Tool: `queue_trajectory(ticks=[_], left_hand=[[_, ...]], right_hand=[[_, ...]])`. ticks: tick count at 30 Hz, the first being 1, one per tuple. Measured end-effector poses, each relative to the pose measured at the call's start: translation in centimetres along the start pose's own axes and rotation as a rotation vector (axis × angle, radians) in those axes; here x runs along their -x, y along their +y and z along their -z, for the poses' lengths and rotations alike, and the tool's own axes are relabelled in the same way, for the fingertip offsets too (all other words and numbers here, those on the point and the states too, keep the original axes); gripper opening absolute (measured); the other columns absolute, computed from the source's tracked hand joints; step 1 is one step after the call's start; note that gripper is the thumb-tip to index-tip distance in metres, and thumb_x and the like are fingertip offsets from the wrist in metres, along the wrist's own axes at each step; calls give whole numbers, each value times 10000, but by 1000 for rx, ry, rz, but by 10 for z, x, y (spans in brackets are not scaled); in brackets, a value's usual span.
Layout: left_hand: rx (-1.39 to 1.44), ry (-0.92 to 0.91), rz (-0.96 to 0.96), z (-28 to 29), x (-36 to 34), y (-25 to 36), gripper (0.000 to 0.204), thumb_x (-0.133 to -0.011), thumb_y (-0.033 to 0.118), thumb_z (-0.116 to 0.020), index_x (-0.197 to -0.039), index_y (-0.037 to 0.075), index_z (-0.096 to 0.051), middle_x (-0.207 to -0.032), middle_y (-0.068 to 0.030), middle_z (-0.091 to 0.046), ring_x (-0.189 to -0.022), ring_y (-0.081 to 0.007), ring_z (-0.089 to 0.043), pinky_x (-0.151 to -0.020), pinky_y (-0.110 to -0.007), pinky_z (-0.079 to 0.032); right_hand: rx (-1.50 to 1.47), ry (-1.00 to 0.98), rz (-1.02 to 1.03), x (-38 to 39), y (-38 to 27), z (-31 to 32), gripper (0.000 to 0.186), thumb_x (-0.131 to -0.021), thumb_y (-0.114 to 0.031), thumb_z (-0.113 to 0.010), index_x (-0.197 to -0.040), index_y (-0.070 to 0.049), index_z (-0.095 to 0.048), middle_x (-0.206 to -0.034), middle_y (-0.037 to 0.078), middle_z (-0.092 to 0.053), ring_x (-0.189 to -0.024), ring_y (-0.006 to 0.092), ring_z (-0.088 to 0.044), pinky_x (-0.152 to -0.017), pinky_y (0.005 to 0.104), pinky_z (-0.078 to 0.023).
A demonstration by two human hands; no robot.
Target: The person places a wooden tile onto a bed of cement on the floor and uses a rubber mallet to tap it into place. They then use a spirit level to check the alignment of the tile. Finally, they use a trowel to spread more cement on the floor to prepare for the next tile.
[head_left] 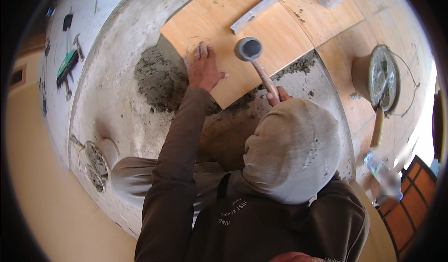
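My left hand point(204, 69) lies flat with fingers apart on a light orange wood-grain tile point(235, 82), near its left edge. In my right hand point(280, 95) is the handle of a mallet point(265, 76), whose dark round head point(248, 49) is over the tile. My raised knee in grey cloth hides part of the right hand. Wet grey mortar point(158, 80) is heaped beside and under the tile's left edge, and more shows along its near edge.
A long metal straightedge point(261, 9) rests on the tiles beyond. At right stands a bucket point(366, 80) with a wooden-handled tool point(378, 129); a plastic bottle point(375, 164) is nearer. Buckets of mortar point(109, 152) stand left, a green broom point(68, 65) and hammer point(78, 47) farther off.
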State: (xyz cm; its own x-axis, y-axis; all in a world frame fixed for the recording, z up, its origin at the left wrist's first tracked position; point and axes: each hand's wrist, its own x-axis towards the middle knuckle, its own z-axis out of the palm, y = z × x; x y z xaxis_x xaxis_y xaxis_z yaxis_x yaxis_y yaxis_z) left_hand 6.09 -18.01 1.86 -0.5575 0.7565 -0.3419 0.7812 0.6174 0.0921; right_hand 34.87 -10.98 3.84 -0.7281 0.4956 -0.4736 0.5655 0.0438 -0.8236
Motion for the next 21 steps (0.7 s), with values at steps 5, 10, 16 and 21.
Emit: queue_trajectory(ticks=[5, 10, 16, 21], left_hand=[[34, -6, 40, -2, -1, -2, 1093, -750, 518, -863, -1606, 93, -333, -1707, -161, -256, -1589, -295, -218, -1252, -630, -169], [96, 48, 55, -4, -1, -8, 718, -878, 344, -777, -1479, 57, -510, -1610, -173, -427, -1501, -299, -396, -1236, -595, -219], [317, 383, -117, 34, -44, 35, 481, -949, 293, -716, -1321, 0, -634, -1268, -199, -672, -1201, -362, -627, -1038, -478, -472], [201, 229, -159, 39, -104, 59, 443, -935, 308, -728, -1298, 60, -673, -1178, -183, -712, -1146, -370, -657, -974, -474, -509]], right_hand=[[2, 78, -5, 25, 22, 11, 351, -1072, -398, -571, -1129, -57, -509, -864, 144, -675, -775, 279, -683, -688, 400, -536], [-5, 194, -51, 51, 57, 25, 337, -1066, -382, -589, -1106, -56, -517, -851, 125, -665, -764, 255, -667, -682, 385, -529], [-51, 353, -152, 87, 108, 44, 321, -1059, -363, -612, -1079, -55, -525, -835, 103, -654, -751, 225, -648, -673, 367, -521], [-119, 432, -217, 112, 148, 45, 309, -1054, -347, -630, -1056, -54, -533, -822, 84, -645, -740, 201, -632, -667, 351, -513]])
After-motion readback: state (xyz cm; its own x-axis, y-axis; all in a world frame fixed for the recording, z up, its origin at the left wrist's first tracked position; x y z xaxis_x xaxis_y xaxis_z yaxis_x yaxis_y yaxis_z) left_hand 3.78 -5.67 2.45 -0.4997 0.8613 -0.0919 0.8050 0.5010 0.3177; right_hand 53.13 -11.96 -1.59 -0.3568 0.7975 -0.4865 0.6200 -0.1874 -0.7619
